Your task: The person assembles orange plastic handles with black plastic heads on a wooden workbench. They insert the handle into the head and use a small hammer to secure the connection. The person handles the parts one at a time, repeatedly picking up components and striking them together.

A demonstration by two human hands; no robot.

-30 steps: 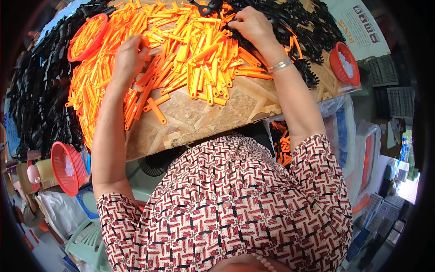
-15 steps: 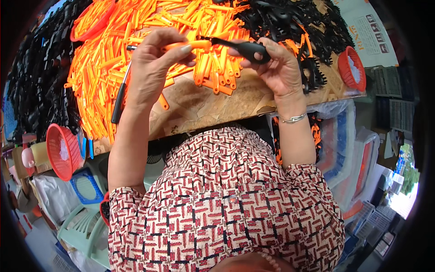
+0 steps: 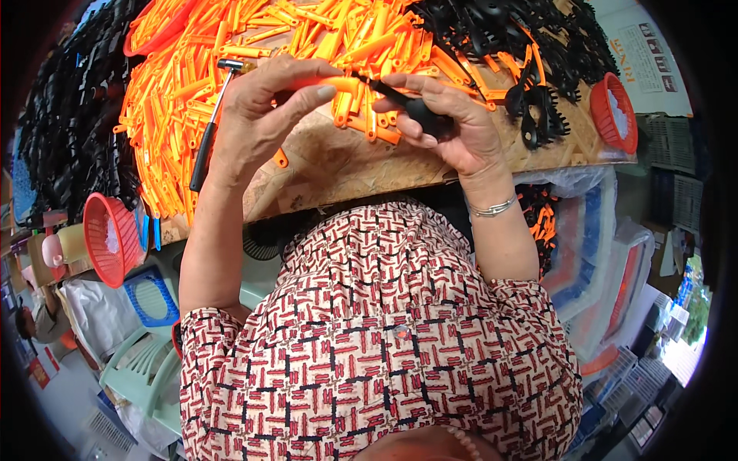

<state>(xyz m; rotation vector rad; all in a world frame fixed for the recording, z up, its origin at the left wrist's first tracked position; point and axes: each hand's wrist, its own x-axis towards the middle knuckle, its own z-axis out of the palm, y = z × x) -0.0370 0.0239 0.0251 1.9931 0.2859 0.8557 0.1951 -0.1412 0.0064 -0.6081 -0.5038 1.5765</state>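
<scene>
Over the near edge of the table, my left hand (image 3: pixel 257 115) pinches an orange plastic handle (image 3: pixel 342 83) between thumb and fingers. My right hand (image 3: pixel 469 134) is closed around a black spoon-shaped utensil head (image 3: pixel 427 119). Its thin stem meets the end of the orange handle; how far it goes in, I cannot tell. Beside my left wrist lies a hammer (image 3: pixel 206 146) with a black grip and metal head. A big heap of loose orange handles (image 3: pixel 169 131) spreads behind and left of my hands. Black toothed serving spoons (image 3: pixel 538 119) lie to the right.
Black utensil parts (image 3: pixel 484 27) pile up at the far right, and more black pieces (image 3: pixel 69 115) at the left. Red baskets (image 3: pixel 111 238) (image 3: pixel 613 115) stand at both ends of the wooden table (image 3: pixel 323 173). A pale green chair (image 3: pixel 138 369) is at lower left.
My right hand has turned and its fingers have curled further over the black utensil head. The head now tilts down more to the right. My left hand keeps its pinch on the orange handle.
</scene>
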